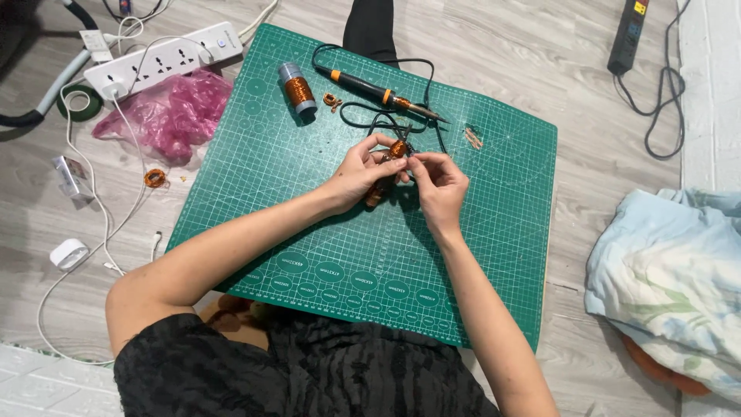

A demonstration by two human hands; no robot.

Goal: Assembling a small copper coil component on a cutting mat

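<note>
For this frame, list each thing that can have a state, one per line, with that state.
left hand: gripping a small copper-wire coil
right hand: fingers pinched at the coil
soldering iron: lying on the green cutting mat, unheld
copper wire spool: lying on its side
white power strip: one plug inserted
pink plastic bag: crumpled

Materials and finishes around the green cutting mat (309, 193).
The mat is matt, rubbery plastic printed with a pale grid. On it, the wire spool (298, 91) shows glossy copper windings, and the soldering iron (378, 93) has a matt black and orange plastic handle with a metal tip. Left of the mat lie a crinkled glossy pink plastic bag (166, 112) and a smooth white plastic power strip (162, 58); under it, grey wood-grain flooring (502, 46); to its right, soft cloth (668, 270).
</note>
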